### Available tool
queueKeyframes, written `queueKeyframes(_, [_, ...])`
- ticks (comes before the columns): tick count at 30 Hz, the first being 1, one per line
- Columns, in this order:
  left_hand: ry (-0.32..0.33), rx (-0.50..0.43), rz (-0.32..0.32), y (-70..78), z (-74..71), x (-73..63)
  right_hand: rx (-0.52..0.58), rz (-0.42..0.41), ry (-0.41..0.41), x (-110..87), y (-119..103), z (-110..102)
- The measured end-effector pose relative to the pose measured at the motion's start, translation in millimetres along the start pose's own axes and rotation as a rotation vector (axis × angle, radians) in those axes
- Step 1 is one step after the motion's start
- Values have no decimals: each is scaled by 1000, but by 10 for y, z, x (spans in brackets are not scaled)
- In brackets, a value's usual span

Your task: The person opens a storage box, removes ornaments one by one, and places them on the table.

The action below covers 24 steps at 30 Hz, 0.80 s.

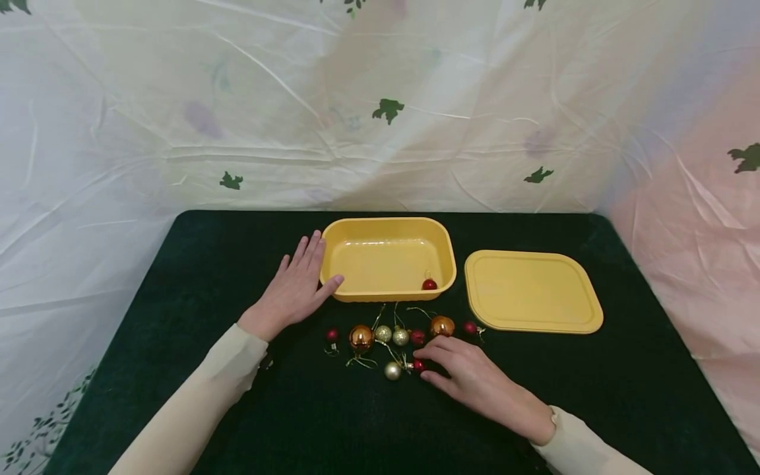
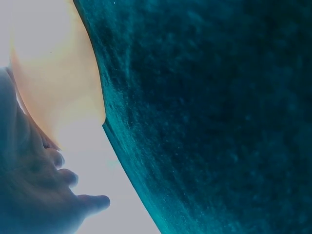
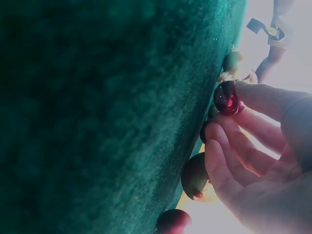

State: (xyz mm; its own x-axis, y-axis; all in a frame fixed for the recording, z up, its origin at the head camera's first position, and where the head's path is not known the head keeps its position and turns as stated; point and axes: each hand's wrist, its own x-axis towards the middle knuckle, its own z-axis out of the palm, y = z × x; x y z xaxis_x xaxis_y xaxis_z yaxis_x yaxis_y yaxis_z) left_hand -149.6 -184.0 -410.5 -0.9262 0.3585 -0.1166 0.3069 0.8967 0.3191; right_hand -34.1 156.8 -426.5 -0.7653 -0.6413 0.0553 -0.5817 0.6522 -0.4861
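A yellow rectangular container (image 1: pixel 388 295) holds one small red Christmas bauble (image 1: pixel 429 284) in its near right corner. My left hand (image 1: pixel 291 287) lies with straight fingers against the container's left side, its thumb at the near rim. In the left wrist view that hand (image 2: pixel 39 190) shows dark beside the pale yellow container wall (image 2: pixel 58 78). My right hand (image 1: pixel 469 376) pinches a shiny red bauble (image 3: pixel 227 98) between thumb and fingers, low at the table. Around it lie a gold bauble (image 1: pixel 392 371), an orange bauble (image 1: pixel 442 326) and a darker red bauble (image 1: pixel 417 338).
Right of the container lies its flat yellow lid (image 1: pixel 534 290). Another orange bauble (image 1: pixel 361 338), glittery gold baubles (image 1: pixel 382 334) and a red bauble (image 1: pixel 332 336) lie in front. The dark green tabletop (image 1: pixel 368 429) meets a patterned white cloth (image 1: pixel 380 158) behind.
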Motion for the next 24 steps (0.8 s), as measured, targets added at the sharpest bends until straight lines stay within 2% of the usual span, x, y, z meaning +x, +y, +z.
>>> queueKeyframes(10, [2,-5,-4,2,9,1,-17,7,-13,2,-10,-5])
queueKeyframes(14, [2,-11,-2,6,8,-2,-5,23,2,-6,-37,-100])
queueKeyframes(19, [0,-12,-4,10,2,-12,-2,48,100,-31,-44,-345])
queueKeyframes(24, [5,-4,3,12,-7,-1,0,121,229,-31,70,-571])
